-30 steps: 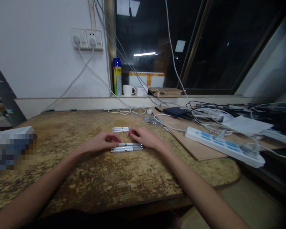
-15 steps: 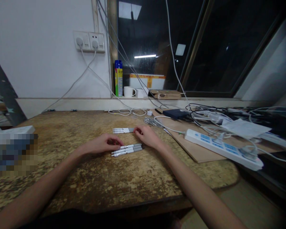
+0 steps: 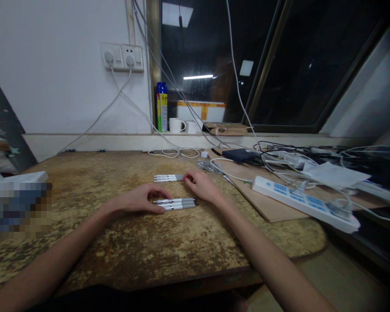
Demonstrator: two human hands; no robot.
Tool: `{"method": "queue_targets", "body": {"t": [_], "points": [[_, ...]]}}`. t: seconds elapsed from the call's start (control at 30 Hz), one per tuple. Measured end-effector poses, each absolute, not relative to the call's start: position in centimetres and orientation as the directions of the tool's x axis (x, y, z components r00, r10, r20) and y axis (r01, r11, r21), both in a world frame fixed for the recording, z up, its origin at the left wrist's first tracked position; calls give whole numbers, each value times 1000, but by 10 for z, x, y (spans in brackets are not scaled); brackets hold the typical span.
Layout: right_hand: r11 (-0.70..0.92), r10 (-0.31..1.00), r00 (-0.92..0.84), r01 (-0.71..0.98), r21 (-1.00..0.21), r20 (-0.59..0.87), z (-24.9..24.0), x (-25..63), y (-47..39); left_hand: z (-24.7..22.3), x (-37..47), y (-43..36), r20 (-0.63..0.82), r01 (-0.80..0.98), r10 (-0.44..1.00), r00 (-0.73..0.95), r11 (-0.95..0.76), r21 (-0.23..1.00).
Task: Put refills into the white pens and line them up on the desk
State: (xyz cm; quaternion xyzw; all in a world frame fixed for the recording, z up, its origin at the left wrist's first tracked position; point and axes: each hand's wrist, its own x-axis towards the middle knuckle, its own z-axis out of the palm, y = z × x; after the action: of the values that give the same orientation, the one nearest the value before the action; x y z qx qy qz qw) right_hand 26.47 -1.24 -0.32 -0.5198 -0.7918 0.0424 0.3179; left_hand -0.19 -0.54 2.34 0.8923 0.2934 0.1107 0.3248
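Observation:
Two small groups of white-and-grey pens lie on the worn wooden table, one behind the other. My left hand (image 3: 139, 198) is around the left part of the near pens (image 3: 180, 203), thumb along their near side and fingers along the far side. These pens rest side by side, touching. My right hand (image 3: 199, 184) has its fingers curled in a pinch at the right ends of the far pens (image 3: 169, 177), which lie in a neat row. Its fingertips partly hide those ends.
A white power strip (image 3: 305, 203) with plugs sits on a brown board (image 3: 263, 203) at right, among tangled cables and a dark box (image 3: 240, 154). A spray can (image 3: 161, 107) and a white mug (image 3: 175, 125) stand on the sill. A blurred object lies at the left edge.
My left thumb has moved to the near side of the near pens, and its fingers now straddle them. Those pens have drawn closer together and line up more evenly. My right hand stays nearly still.

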Motion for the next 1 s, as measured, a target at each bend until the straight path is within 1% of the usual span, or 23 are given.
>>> {"method": "queue_targets", "body": {"t": [0.3, 0.47, 0.57, 0.67, 0.87, 1.0], "points": [[440, 842, -227, 814, -380, 489, -7, 269, -10, 26, -1, -8, -6, 440, 588, 809, -599, 669], [457, 832, -273, 830, -319, 483, -11, 268, -10, 31, 3, -12, 9, 426, 598, 801, -582, 693], [472, 822, -300, 834, -286, 483, -14, 268, -10, 31, 4, -12, 43, 399, 615, 787, -562, 724], [469, 823, -297, 837, -284, 484, -15, 268, -9, 28, 3, -10, 71, 422, 670, 739, -543, 726], [473, 819, -303, 837, -274, 487, -18, 267, -6, 27, 3, -5, 199, 449, 749, 632, -564, 693], [461, 825, -296, 845, -270, 482, -21, 267, -3, 26, 2, -2, 235, 503, 776, 586, -575, 645]]}}
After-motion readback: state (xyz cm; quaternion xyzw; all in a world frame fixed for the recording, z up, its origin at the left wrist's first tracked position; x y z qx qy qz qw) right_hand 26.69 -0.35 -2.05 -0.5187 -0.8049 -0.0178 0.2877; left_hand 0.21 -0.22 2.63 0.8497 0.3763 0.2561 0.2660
